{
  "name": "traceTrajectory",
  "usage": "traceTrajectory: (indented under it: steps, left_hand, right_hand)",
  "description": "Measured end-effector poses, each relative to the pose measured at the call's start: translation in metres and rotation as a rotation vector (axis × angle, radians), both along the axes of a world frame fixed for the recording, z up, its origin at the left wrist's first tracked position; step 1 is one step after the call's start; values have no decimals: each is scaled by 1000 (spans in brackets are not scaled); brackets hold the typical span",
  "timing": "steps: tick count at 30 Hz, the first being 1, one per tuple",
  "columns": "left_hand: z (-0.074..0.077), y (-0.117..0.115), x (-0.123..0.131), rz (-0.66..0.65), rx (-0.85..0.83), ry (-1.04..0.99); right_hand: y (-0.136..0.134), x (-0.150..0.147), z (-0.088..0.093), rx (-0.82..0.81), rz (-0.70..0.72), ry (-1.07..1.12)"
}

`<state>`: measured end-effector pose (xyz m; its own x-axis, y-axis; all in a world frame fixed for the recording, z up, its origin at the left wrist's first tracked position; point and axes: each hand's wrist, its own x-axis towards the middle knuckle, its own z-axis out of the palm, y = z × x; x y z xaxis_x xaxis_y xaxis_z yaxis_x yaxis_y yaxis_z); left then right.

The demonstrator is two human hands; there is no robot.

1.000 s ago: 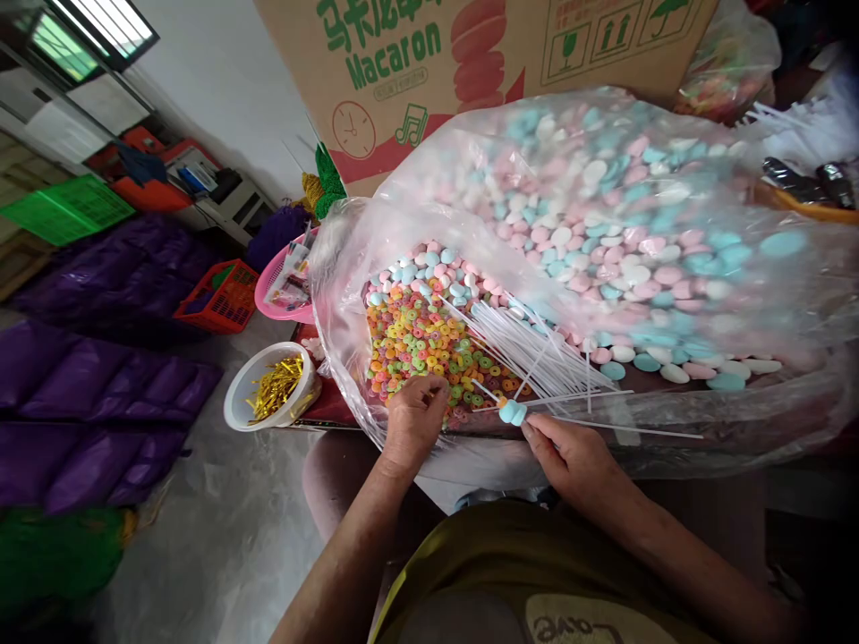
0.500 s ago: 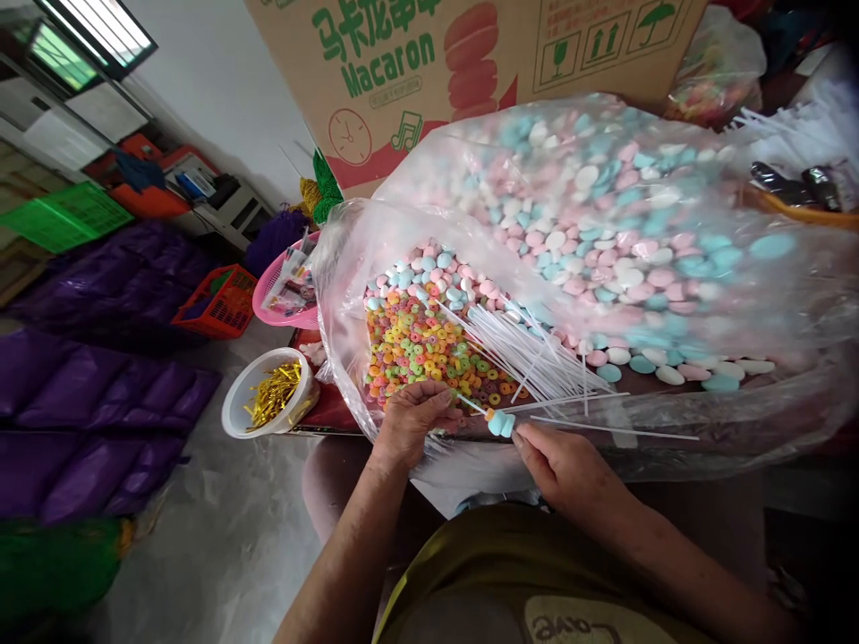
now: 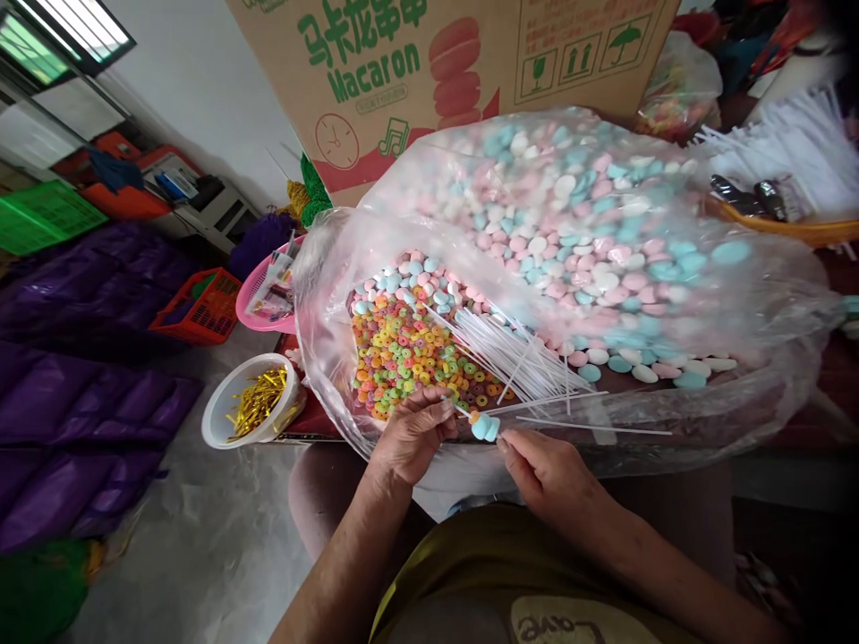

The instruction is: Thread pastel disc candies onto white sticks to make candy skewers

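Note:
A thin white stick (image 3: pixel 463 410) threaded with pale blue candies (image 3: pixel 484 427) and a small orange ring candy (image 3: pixel 473 417) spans the gap between my hands. My right hand (image 3: pixel 554 470) pinches it at the blue end. At the stick's other end, the thumb and fingers of my left hand (image 3: pixel 416 434) are pressed together; what they hold is too small to make out. Just beyond my left hand lies a pile of colourful ring candies (image 3: pixel 409 349). Loose white sticks (image 3: pixel 516 353) lie in a bundle beside that pile.
Pink, white and blue candies (image 3: pixel 604 277) fill a large clear plastic bag (image 3: pixel 322 295) on the table. Behind it stands a cardboard box (image 3: pixel 376 116). A white tub (image 3: pixel 218 416) of gold twist ties and a pink basket (image 3: pixel 251 309) are at left; more white sticks (image 3: pixel 792 152) are at right.
My left fingers have closed in around the stick's tip, where a greenish bit showed before. The view has shifted slightly; my right hand keeps its grip.

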<state>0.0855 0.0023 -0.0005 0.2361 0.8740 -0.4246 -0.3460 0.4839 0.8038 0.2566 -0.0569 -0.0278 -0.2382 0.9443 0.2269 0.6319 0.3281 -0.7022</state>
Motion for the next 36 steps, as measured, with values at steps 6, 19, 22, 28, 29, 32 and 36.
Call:
traceTrajectory:
  steps: [6, 19, 22, 28, 29, 32, 36]
  left_hand:
    - [-3, -16, 32, -36, -145, -118]
    - [-6, -14, 59, -362, 651, 731]
    - [-7, -14, 49, -216, 604, 834]
    - [-2, -8, 59, -295, 673, 808]
    - [-1, -8, 61, -328, 689, 791]
    - [3, -7, 60, -278, 671, 759]
    - [10, -8, 59, -241, 413, 572]
  right_hand:
    - [0, 5, 0, 50, -66, 79]
    - [113, 114, 12, 156, -276, -100]
    - [109, 143, 10, 183, -358, -131]
    - [75, 129, -3, -111, -415, -569]
    - [73, 127, -5, -141, -434, -620]
    - [70, 132, -4, -137, -420, -614]
    - [58, 127, 18, -63, -528, -223]
